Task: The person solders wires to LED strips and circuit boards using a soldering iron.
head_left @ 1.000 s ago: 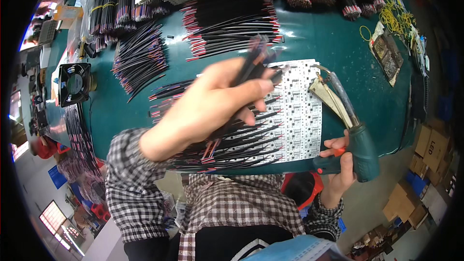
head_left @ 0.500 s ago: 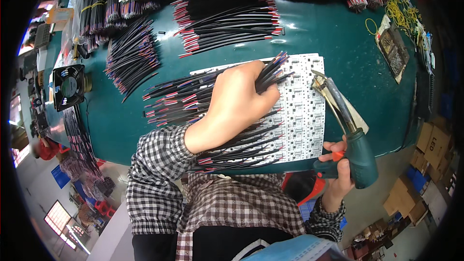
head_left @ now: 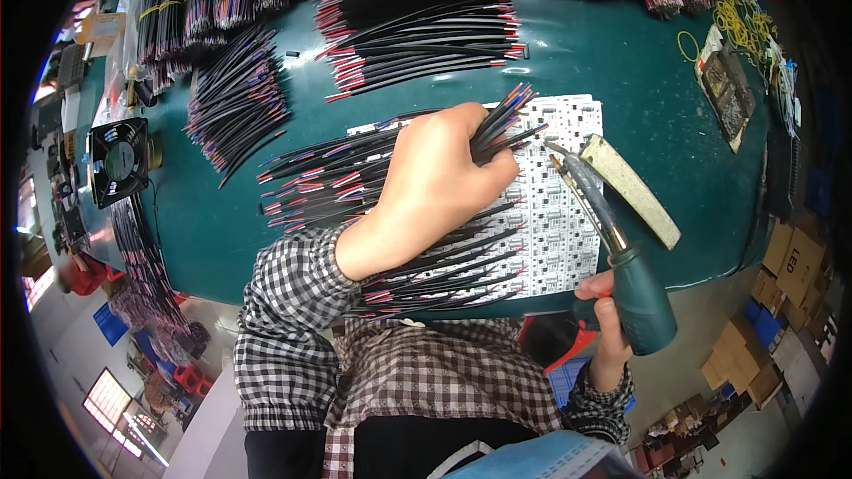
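**Wire bundle gripped over the white panel, iron held at the table's edge**

At far left a square black cooling fan (head_left: pixel 120 160) sits on the dark green table (head_left: pixel 657 80), with loose fans of thin black wires with red and blue tips (head_left: pixel 238 102) just beside it. Near the middle, the left hand (head_left: pixel 439 182) has its grip closed around a bundle of black wires (head_left: pixel 501 129); its fingers curl under and are hidden, and the wire tips splay out past the knuckles. The bundle lies over a white perforated circuit panel (head_left: pixel 568 213), half covered by hand and wires. To the right, the right hand (head_left: pixel 603 324) is wrapped tight on a teal-handled soldering iron (head_left: pixel 612 248), whose tip points at the panel. A pale rectangular block (head_left: pixel 635 191) lies just behind the iron. The table's far-right clutter is too bent to make out.
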Available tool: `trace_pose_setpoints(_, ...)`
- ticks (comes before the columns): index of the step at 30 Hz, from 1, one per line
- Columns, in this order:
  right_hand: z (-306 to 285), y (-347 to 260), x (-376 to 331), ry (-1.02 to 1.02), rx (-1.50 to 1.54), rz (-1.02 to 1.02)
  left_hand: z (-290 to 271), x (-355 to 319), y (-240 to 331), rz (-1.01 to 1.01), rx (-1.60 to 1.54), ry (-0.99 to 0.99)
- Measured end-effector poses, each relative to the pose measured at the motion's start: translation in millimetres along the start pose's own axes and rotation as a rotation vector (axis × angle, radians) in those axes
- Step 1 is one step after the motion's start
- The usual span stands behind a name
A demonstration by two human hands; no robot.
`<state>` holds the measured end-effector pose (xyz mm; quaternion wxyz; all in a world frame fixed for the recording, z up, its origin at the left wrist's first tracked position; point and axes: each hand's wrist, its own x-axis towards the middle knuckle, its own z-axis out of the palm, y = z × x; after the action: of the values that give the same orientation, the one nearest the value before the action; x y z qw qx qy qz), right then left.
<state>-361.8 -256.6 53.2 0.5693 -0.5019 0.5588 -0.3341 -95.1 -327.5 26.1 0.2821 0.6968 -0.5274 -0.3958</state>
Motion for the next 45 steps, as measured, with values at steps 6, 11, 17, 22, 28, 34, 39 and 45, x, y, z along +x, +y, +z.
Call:
trace_pose_setpoints(6, -1, 8, 0, -0.018, -0.171, -0.065, 2, -1, -1, 0.025, 0.03, 0.026)
trace_pose_setpoints(11, -5, 12, 1, -0.068, -0.257, -0.132, 2, -1, -1, 0.05, 0.024, 0.034)
trace_pose_setpoints(17, -2, 16, -2, -0.017, -0.23, -0.069, 3, -1, 0, 0.059, 0.031, 0.037)
trace_pose_setpoints(22, -4, 18, -1, -0.046, -0.282, -0.088, 3, -1, 1, 0.043, -0.021, 0.044)
trace_pose_setpoints(28, -9, 22, 1, -0.092, -0.408, -0.18, 4, -1, 1, 0.053, -0.01, 0.055)
trace_pose_setpoints(34, -6, 19, -5, -0.054, -0.457, -0.129, 3, -1, 2, 0.053, -0.017, 0.057)
trace_pose_setpoints(39, 7, 6, -2, -0.006, -0.103, -0.042, 4, -1, 1, 0.06, -0.007, 0.057)
trace_pose_setpoints(45, 3, 5, -1, -0.014, -0.016, -0.006, 2, -1, 2, 0.064, -0.002, 0.055)
